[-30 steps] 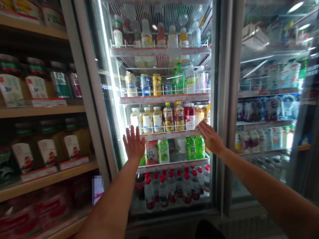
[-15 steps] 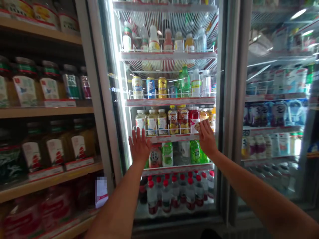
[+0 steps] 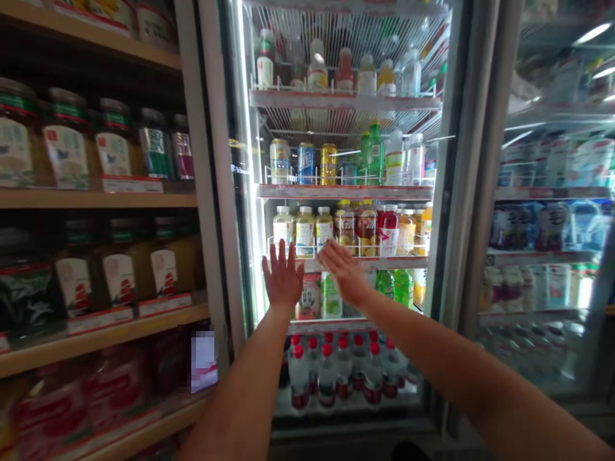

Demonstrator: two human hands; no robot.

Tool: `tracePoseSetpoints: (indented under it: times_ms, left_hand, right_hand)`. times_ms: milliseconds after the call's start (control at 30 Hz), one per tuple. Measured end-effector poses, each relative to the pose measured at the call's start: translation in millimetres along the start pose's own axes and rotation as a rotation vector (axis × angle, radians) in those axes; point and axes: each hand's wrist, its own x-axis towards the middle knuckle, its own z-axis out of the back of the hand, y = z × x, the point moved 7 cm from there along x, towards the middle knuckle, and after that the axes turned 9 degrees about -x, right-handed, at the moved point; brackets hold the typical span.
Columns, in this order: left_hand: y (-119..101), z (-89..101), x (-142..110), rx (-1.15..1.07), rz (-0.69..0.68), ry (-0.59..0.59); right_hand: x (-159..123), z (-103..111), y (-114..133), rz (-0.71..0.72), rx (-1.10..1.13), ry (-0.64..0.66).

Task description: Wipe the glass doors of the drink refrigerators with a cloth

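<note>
Fingers of the left hand (image 3: 283,283) were straight and spread, gripping nothing, at the glass cooler door (image 3: 346,153); beside that hand, the right hand (image 3: 346,274) had extended, near-closed-up fingers, whether holding anything I couldn't tell. The door fronted red-capped bottles (image 3: 327,378)

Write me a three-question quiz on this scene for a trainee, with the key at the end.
1. True or false: the bare left hand is clenched in a fist.

2. Choose one. What stands between the pale yellow-and-white cylindrical metal can and the gold cylindrical metal can?
A) a green plastic bottle
B) a blue cylindrical metal can
C) a red plastic bottle

3. Fill in: the clear cylindrical plastic bottles, seen below the bare right hand, have ____ caps.

Key: 1. False, its fingers are spread. 2. B. 3. red.
</note>
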Motion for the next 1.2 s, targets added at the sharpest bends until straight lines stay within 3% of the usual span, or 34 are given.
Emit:
tracePoseSetpoints:
  times_ms: [67,100,200,267,433,533,600,667,833,900,1033,1100,1200]
  left_hand:
    - [0.5,0.4,-0.4,-0.009,-0.003,-0.004]
    - [0.7,0.6,-0.5,-0.008,-0.003,-0.006]
    - [1.5,0.2,-0.5,0.004,0.004,-0.004]
    - [2.0,-0.8,-0.4,0.010,0.005,-0.001]
    - [0.8,-1.0,-0.3,0.029,-0.005,-0.001]
    - [-0.2,0.7,0.6,0.026,0.010,0.006]
    - [-1.4,1.3,1.4,0.021,0.010,0.014]
    - [-2.4,1.2,1.9,0.023,0.005,0.015]
    - [-3.6,0.9,2.1,0.029,-0.003,-0.012]
    - [-3.9,0.8,2.2,0.012,0.003,-0.009]
    - [-5.7,1.2,3.0,0.004,0.004,0.008]
    - [-5.9,1.1,3.3,0.008,0.010,0.012]
    - [-5.9,0.3,3.4,0.003,0.010,0.008]
  right_hand:
    - [7.8,-9.2,20.7,0.138,0.033,0.081]
    - [14.9,-9.6,23.2,0.134,0.040,0.082]
    - [41.7,-1.8,10.8,-0.086,0.036,-0.020]
    - [53.0,-2.6,12.7,-0.143,0.040,-0.017]
    - [57.1,-15.5,45.2,0.127,0.032,0.197]
    - [58.1,-2.4,22.2,0.062,0.012,0.133]
    - [49.4,9.1,-2.2,-0.054,-0.005,0.053]
    - [29.8,14.7,-14.4,-0.069,-0.017,0.040]
    - [-15.3,14.7,-9.2,0.268,-0.005,0.249]
    - [-12.6,24.6,-28.3,0.187,-0.030,0.196]
    - [-19.6,42.2,-68.8,-0.134,-0.087,0.002]
    - [-37.2,38.1,-62.3,-0.060,-0.077,0.045]
    - [-62.7,30.8,-44.8,0.190,-0.033,0.210]
